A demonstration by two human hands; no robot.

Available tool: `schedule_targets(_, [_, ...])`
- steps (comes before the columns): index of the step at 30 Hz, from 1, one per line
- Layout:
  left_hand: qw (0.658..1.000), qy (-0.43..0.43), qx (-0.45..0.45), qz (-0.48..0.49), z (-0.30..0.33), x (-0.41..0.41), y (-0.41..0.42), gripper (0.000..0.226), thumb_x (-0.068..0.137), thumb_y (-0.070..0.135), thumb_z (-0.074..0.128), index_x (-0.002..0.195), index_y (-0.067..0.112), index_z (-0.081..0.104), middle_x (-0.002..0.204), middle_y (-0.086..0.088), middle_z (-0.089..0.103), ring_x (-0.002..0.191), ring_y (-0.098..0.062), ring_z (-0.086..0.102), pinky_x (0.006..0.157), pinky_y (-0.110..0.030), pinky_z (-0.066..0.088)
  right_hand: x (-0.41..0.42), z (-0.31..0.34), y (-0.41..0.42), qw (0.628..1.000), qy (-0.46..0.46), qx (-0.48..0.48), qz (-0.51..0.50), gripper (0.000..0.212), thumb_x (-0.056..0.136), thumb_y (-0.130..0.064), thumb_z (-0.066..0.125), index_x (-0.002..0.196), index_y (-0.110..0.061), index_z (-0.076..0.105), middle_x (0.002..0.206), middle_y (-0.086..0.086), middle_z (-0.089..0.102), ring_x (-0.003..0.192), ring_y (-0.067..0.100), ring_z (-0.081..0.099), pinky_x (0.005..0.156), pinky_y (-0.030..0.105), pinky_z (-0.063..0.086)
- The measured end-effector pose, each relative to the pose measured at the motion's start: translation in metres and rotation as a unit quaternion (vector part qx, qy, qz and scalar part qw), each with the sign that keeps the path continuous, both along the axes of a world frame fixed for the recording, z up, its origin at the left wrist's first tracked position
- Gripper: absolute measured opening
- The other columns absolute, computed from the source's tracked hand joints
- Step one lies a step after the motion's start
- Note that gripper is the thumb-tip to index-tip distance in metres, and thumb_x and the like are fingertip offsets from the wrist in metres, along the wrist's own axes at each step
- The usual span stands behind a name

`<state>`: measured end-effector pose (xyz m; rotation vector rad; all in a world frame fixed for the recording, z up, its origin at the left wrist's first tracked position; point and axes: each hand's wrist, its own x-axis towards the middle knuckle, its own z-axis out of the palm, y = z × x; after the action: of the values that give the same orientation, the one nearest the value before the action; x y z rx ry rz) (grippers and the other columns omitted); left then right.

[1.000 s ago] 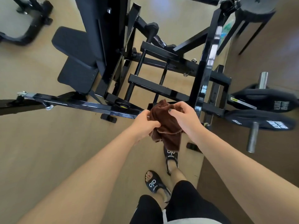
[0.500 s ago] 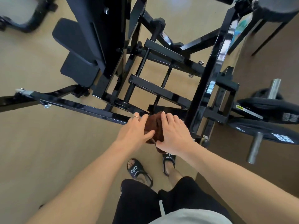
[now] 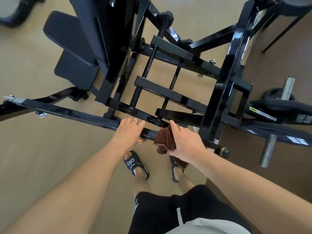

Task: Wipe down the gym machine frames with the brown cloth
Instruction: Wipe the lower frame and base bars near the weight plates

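Head view looks down on a glossy black steel gym machine frame [image 3: 168,92], the biggest thing in sight, rising beyond both hands. Its long square black crossbar [image 3: 70,112] runs from far out past the left hand, slanting gently down across the picture towards the right hand; that slant is its long axis. Black weight plates on a chrome peg [image 3: 276,132] sit well out to the far side of the right hand. The crumpled brown terry cloth [image 3: 164,139] is draped over the near end of the crossbar, hanging below it, bunched rather than spread flat.

Right hand [image 3: 185,142] presses down on the cloth, fingers curled over it and pinning it to the bar. Left hand [image 3: 129,131] grips the bare bar just beside the cloth, fingers over the top, thumb beneath.

Judging by this, wiping is barely under way: only this bar end is covered, while the uprights, cross-members and the bar's long reach appear untouched.
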<state>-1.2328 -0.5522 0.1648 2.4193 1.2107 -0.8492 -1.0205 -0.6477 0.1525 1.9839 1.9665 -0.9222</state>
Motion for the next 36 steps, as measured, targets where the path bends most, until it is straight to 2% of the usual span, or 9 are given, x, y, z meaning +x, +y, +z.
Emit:
schedule_targets(3, [1.0,-0.008,-0.003,-0.001,-0.005,-0.004,0.002,0.052,0.093,0.059,0.058,0.126,0.021,0.046,0.126,-0.007,0.057,0.116,-0.029,0.052,0.103,-0.041,0.037,-0.006,-0.006,-0.007,0.994,-0.035,0.099,0.011,0.099,0.081,-0.069,0.069,0.153,-0.02,0.023,0.121,0.001,0.066,0.1,0.024,0.066,0.075,0.035,0.053])
schedule_targets(7, [1.0,-0.022,0.018,-0.001,-0.011,-0.007,0.0,0.05,0.094,0.059,0.057,0.126,0.023,0.045,0.127,-0.004,0.057,0.12,-0.028,0.052,0.109,-0.042,0.032,-0.012,-0.01,-0.003,0.99,-0.035,0.128,0.043,0.091,0.082,-0.056,0.075,0.15,-0.017,0.029,0.111,0.002,0.068,0.09,0.023,0.067,0.064,0.03,0.044])
schedule_targets(15, [0.998,-0.041,0.035,0.013,-0.022,-0.012,-0.004,0.046,0.09,0.049,0.067,0.124,0.025,0.045,0.125,0.0,0.057,0.119,-0.025,0.052,0.11,-0.041,0.028,-0.056,-0.001,0.023,0.992,-0.002,0.125,0.027,0.085,0.076,-0.043,0.08,0.145,-0.015,0.038,0.102,0.002,0.068,0.085,0.025,0.067,0.064,0.032,0.037])
schedule_targets(18, [0.999,-0.035,0.027,0.022,-0.025,-0.012,0.0,0.045,0.09,0.041,0.068,0.125,0.026,0.044,0.124,0.0,0.057,0.119,-0.025,0.052,0.111,-0.042,0.027,-0.062,-0.002,0.032,0.99,0.008,0.134,0.035,0.086,0.076,-0.041,0.081,0.145,-0.014,0.038,0.099,0.002,0.068,0.081,0.024,0.066,0.063,0.032,0.04])
schedule_targets(22, [0.999,-0.045,0.018,0.018,-0.023,-0.014,0.001,0.04,0.088,0.034,0.069,0.119,0.027,0.044,0.119,0.002,0.057,0.115,-0.025,0.052,0.108,-0.042,0.029,-0.041,0.001,0.024,0.992,0.05,0.114,0.033,0.071,0.078,-0.034,0.08,0.133,-0.015,0.04,0.086,-0.002,0.065,0.066,0.021,0.058,0.057,0.03,0.039])
schedule_targets(25, [0.997,-0.068,0.007,0.027,-0.02,-0.015,0.001,0.036,0.089,0.033,0.07,0.112,0.029,0.043,0.115,0.004,0.056,0.113,-0.023,0.052,0.11,-0.043,0.029,0.003,0.0,-0.001,0.992,0.05,0.111,0.013,0.059,0.08,-0.035,0.077,0.121,-0.021,0.037,0.083,-0.006,0.063,0.067,0.021,0.062,0.054,0.032,0.046])
schedule_targets(28, [0.997,-0.078,0.008,0.023,-0.016,-0.014,0.001,0.034,0.089,0.031,0.07,0.11,0.029,0.043,0.114,0.005,0.057,0.112,-0.023,0.052,0.11,-0.043,0.03,0.049,0.002,-0.033,0.992,0.007,0.122,0.012,0.065,0.081,-0.034,0.078,0.127,-0.02,0.034,0.091,-0.002,0.065,0.075,0.022,0.063,0.058,0.032,0.042])
schedule_targets(32, [0.998,-0.063,-0.007,0.025,-0.013,-0.012,0.001,0.041,0.086,0.029,0.071,0.118,0.027,0.044,0.122,0.003,0.055,0.118,-0.023,0.048,0.112,-0.042,0.026,0.052,0.003,-0.035,0.995,-0.02,0.089,0.04,0.081,0.083,-0.045,0.076,0.142,-0.018,0.028,0.109,0.0,0.067,0.089,0.023,0.064,0.067,0.03,0.042])
schedule_targets(36, [0.994,-0.082,-0.064,0.033,-0.01,-0.015,0.005,0.076,0.083,0.025,0.075,0.146,0.025,0.033,0.144,0.001,0.048,0.137,-0.024,0.039,0.121,-0.043,0.018,0.043,0.004,-0.022,0.998,-0.042,0.036,0.038,0.077,0.082,-0.051,0.072,0.139,-0.024,0.027,0.103,-0.007,0.065,0.076,0.014,0.049,0.066,0.029,0.038])
